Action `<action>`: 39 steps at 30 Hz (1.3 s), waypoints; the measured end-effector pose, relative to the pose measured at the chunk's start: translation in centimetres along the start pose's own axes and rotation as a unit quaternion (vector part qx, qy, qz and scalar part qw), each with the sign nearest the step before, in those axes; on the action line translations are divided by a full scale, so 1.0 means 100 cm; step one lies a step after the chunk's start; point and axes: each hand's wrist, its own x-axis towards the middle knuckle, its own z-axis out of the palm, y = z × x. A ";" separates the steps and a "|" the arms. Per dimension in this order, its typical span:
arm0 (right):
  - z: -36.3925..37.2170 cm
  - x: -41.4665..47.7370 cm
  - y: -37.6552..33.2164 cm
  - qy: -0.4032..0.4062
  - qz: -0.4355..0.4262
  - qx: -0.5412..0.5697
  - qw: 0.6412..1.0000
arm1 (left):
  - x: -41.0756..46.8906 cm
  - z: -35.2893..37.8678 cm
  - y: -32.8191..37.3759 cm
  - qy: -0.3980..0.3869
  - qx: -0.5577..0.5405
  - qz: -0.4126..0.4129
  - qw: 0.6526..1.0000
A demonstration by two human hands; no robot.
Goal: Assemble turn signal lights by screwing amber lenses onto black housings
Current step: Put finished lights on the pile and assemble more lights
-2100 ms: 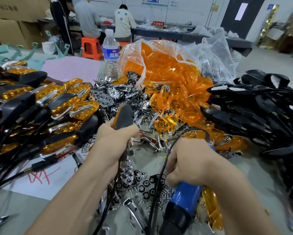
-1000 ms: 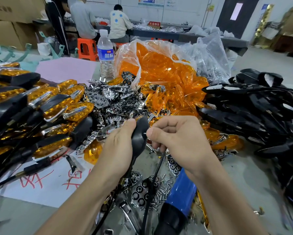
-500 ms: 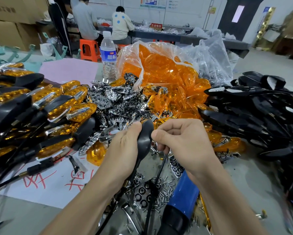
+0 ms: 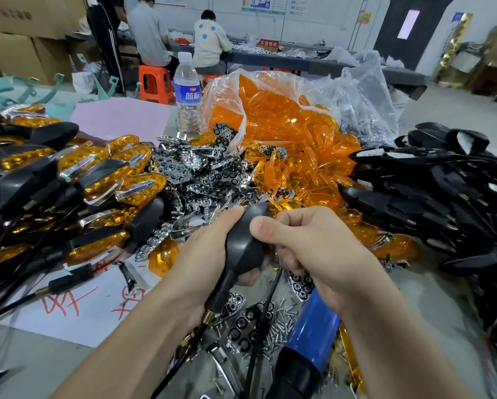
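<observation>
My left hand (image 4: 204,254) grips a black turn signal housing (image 4: 245,243) with its back toward me; the stem and wire hang down from it. My right hand (image 4: 313,251) holds the housing's right side, thumb pressed on the black shell and fingers curled round the front. An amber lens edge (image 4: 284,203) shows just above the housing. A blue and black electric screwdriver (image 4: 307,349) lies below my right wrist, with loose screws (image 4: 278,326) scattered beside it.
Finished amber and black lights (image 4: 77,182) are piled at the left. A bag of amber lenses (image 4: 278,125) sits behind, chrome reflectors (image 4: 201,174) in the middle, black housings (image 4: 437,197) at the right. A water bottle (image 4: 186,93) stands at the back. People sit at a far bench.
My right hand left the screwdriver grip and came up to the housing. My left hand turned the housing and brought it toward the middle; both hands now hold it.
</observation>
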 end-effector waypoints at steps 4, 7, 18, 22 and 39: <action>0.016 0.002 0.004 0.090 -0.011 -0.133 0.987 | 0.011 -0.001 -0.004 0.047 -0.012 -0.008 0.999; 0.000 -0.004 -0.006 0.146 0.020 -0.331 0.932 | 0.013 -0.005 0.000 0.085 -0.020 -0.028 0.996; -0.013 -0.065 0.015 0.158 0.200 -0.517 0.817 | 0.014 -0.013 0.009 0.292 0.115 -0.009 0.949; -0.003 -0.059 0.037 0.189 0.207 -0.514 0.810 | 0.013 -0.019 0.012 0.312 0.127 0.000 0.942; -0.030 -0.032 0.002 0.115 0.099 0.338 0.929 | 0.008 -0.019 0.016 0.281 0.162 -0.036 0.945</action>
